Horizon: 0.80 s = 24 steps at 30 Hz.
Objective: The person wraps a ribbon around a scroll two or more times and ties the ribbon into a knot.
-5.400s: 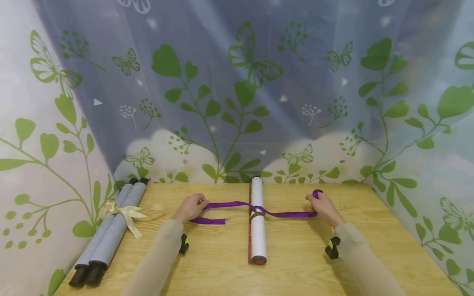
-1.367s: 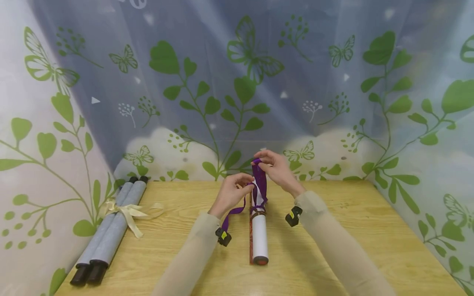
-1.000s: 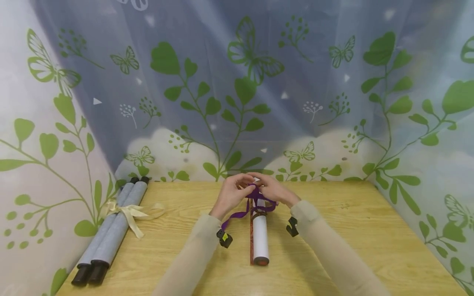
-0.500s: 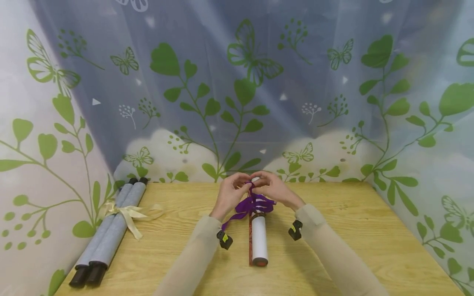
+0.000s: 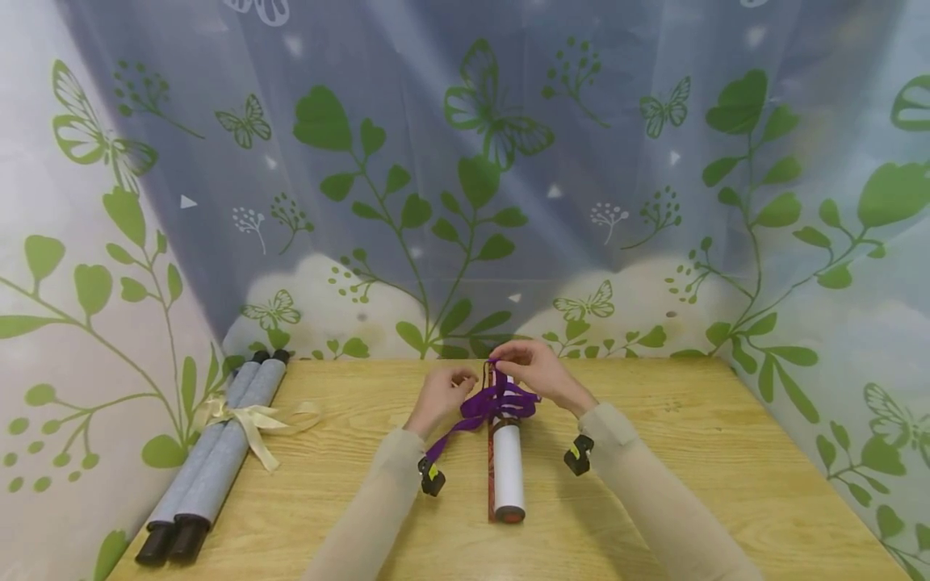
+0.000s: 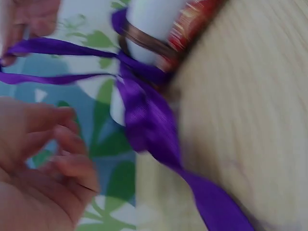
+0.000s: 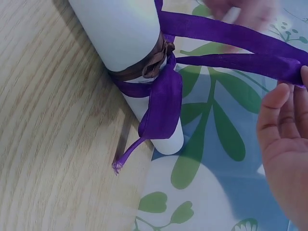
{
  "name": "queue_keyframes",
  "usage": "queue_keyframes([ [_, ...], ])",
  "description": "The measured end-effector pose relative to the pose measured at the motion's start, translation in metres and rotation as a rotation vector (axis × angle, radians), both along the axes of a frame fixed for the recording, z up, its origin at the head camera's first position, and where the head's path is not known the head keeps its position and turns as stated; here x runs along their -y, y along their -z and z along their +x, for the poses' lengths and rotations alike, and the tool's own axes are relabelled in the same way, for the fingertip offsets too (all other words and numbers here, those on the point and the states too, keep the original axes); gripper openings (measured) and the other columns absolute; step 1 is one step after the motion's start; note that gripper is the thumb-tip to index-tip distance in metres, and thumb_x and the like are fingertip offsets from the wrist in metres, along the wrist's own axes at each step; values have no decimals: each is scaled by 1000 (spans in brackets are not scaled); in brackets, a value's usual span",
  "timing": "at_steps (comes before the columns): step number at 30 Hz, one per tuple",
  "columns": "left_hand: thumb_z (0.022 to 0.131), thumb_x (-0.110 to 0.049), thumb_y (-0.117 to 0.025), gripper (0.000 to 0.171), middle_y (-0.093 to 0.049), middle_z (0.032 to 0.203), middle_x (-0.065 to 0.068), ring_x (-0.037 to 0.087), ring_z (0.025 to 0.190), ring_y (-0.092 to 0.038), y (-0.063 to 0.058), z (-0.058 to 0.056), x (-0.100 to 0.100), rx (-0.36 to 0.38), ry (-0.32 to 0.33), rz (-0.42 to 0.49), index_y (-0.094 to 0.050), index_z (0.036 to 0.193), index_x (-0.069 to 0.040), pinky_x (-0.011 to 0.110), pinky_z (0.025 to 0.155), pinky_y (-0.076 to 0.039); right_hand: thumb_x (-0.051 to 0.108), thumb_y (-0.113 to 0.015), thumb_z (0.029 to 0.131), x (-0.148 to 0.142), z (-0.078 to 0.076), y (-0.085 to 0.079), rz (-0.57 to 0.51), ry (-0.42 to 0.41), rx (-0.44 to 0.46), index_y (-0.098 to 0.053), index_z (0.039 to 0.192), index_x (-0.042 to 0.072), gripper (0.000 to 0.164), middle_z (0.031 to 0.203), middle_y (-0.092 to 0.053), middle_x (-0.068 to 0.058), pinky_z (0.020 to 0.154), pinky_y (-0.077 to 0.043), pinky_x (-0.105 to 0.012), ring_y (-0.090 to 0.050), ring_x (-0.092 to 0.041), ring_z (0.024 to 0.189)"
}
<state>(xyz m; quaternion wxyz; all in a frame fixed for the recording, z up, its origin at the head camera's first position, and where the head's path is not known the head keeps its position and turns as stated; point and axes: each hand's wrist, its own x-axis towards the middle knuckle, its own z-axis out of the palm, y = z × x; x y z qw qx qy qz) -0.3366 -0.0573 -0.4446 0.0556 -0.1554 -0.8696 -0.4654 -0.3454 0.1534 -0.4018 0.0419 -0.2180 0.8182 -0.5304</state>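
A white scroll [image 5: 508,472] lies lengthwise on the table, with a red and gold patterned strip [image 5: 492,484] along its left side. A brown tie [image 7: 139,67] circles it, and beside that a purple ribbon [image 5: 500,400] is knotted around it, with ribbon bunched on both sides. My right hand [image 5: 541,373] pinches a raised loop of the ribbon between thumb and fingers above the scroll's far part. Left of the knot, my left hand [image 5: 439,397] hovers with loosely bent fingers and nothing between them. One ribbon tail runs toward the left wrist; the other has a frayed end.
Two grey rolls [image 5: 218,460] with black ends lie at the table's left, tied together by a cream ribbon bow [image 5: 250,415]. Behind the wooden table [image 5: 690,484] hangs a curtain [image 5: 617,161] printed with leaves and butterflies.
Earlier the hands stretched the ribbon out sideways, then came together above the scroll, forming a raised loop. Now the left hand has let go and moved left and down; the right still pinches.
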Motion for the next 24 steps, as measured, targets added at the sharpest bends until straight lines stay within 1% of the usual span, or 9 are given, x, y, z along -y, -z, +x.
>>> queue_keyframes([
  [2,95,-14,-62,19,-69,85,9,13,66,-55,7,0,3,18,19,-137,-71,109,-5,24,56,-44,17,-62,97,-1,0,0,-12,-4,7,-68,117,12,22,114,-70,-8,67,-49,-28,-64,-17,94],
  [4,92,-14,-66,19,-67,81,8,10,61,-50,14,1,5,24,49,-224,-71,107,-4,24,53,-41,18,-63,96,-1,0,0,-21,-8,13,-68,118,11,23,114,-70,-9,67,-49,-28,-64,-17,93],
  [7,89,-10,-69,14,-65,76,9,11,58,-45,20,1,5,-8,76,-284,-73,99,-1,24,51,-37,17,-64,95,0,0,1,-28,1,21,-68,117,12,23,113,-70,-8,73,-52,-33,-65,-17,94],
  [9,88,-9,-69,8,-64,79,8,13,64,-46,22,2,5,-27,63,-294,-73,90,-2,24,57,-37,16,-64,95,0,0,1,-34,4,26,-68,117,11,23,112,-71,-8,80,-53,-42,-66,-17,96],
  [13,92,-13,-66,9,-63,99,11,21,85,-57,19,1,6,-30,-6,-167,-70,89,-5,33,74,-48,14,-63,96,1,1,2,-44,-3,29,-68,118,9,23,113,-70,-10,88,-52,-47,-66,-24,103],
  [15,95,-17,-63,12,-63,110,13,27,102,-59,14,-1,7,-42,-22,-66,-70,94,-6,43,89,-49,14,-63,96,0,1,2,-48,-4,31,-68,118,9,23,115,-70,-10,90,-53,-46,-65,-26,106],
  [17,97,-19,-62,15,-66,112,12,29,110,-59,8,-3,7,-77,-21,8,-70,99,-7,47,95,-47,12,-62,96,0,0,2,-45,-5,22,-67,119,8,23,115,-69,-11,90,-53,-46,-65,-27,107],
  [20,99,-21,-59,18,-71,101,13,28,102,-65,-1,-6,5,-99,6,81,-69,104,-7,44,90,-51,12,-62,97,0,0,2,-47,-4,27,-67,118,8,23,116,-69,-11,92,-52,-48,-65,-25,107],
  [24,101,-22,-56,19,-67,78,13,26,72,-66,-12,-6,3,-148,23,67,-68,109,-9,30,62,-52,13,-61,97,1,1,2,-56,-12,39,-67,118,8,23,117,-68,-10,94,-50,-54,-65,-23,107],
])
